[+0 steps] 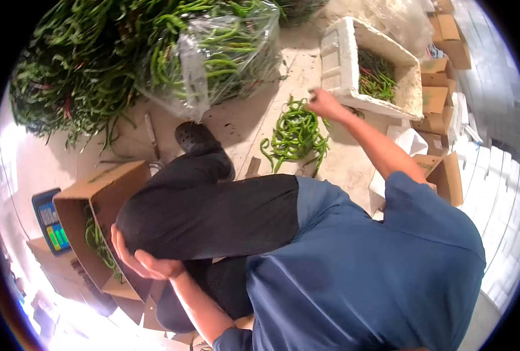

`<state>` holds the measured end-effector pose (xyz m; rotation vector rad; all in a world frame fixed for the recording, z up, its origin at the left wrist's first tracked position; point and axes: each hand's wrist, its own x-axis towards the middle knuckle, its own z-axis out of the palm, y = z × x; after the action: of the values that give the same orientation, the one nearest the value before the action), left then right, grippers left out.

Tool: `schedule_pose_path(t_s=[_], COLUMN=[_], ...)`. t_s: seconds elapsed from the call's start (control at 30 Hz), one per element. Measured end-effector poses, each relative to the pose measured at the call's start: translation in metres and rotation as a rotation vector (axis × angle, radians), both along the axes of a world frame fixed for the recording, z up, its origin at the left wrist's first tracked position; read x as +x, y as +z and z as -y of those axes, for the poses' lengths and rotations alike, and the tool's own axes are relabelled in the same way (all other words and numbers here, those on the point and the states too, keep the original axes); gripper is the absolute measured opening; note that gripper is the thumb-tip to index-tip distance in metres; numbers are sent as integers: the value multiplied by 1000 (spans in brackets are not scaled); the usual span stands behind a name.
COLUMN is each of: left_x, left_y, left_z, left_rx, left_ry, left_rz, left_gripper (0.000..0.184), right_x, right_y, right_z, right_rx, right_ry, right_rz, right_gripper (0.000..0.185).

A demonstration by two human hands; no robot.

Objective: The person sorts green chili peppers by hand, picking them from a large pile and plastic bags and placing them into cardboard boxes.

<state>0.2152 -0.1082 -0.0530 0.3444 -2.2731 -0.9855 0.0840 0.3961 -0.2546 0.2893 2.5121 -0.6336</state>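
My left hand (149,264) rests against my bent knee, its fingers stretched out and slightly apart, with nothing in it. Beside it stands an open cardboard box (105,181) with green chili peppers (99,243) inside. My right hand (325,106) is at the upper right edge of a loose pile of green chili peppers (295,137) on the floor. Its fingers are curled together; what they hold, if anything, is too small to make out. Just beyond that hand is a white foam box (339,58) with green and some red chili peppers (377,76) in it.
A large heap of green chili peppers (78,64) fills the upper left. Next to it lies a clear plastic bag (213,64) of chilies. A digital scale (50,221) is at the left. Several cardboard boxes (438,99) line the right. My shoe (195,138) is on the floor.
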Motion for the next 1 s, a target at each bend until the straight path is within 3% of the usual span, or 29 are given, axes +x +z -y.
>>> schedule_pose_path(t_s=[0.03,0.1,0.17,0.2,0.27,0.33,0.4,0.47,0.57,0.7,0.8,1.0], left_x=[-2,-7,-11,-12,-14,-18,-22,-23,-23,-24,-27,-24], left_y=[1,3,2,2,3,4,5,7,9,9,9,11], left_z=[-3,-10,-13,-14,-16,-21,-26,-26,-25,-28,-30,-26], left_rx=[-2,-5,-9,-23,-21,-10,12,-32,-81,-77,-41,-62], left_ry=[2,17,8,6,19,16,8,-4,-14,-7,-1,-3], left_rz=[2,11,12,15,30,28,2,34,68,80,60,106], left_gripper=[57,57,58,59,59,59,57,59,60,60,58,57], right_x=[33,82,139,162,179,190,193,190,193,152,105,31], right_y=[-29,-16,-52,-85,-111,-150,-163,-157,-132,-127,-122,-117], right_z=[-25,-21,-20,-33,-35,-44,-45,-32,-22,2,21,57], right_rx=[46,-14,200,82,71,-72,-157,-185,-177,-153,80,263], right_ry=[-56,22,-126,-189,-432,-595,-744,-872,-1012,-1000,-911,-1059], right_rz=[69,143,167,-11,-60,-67,-55,-17,127,55,133,395], right_gripper=[78,89,92,95,94,112,114,99,125,137,139,136])
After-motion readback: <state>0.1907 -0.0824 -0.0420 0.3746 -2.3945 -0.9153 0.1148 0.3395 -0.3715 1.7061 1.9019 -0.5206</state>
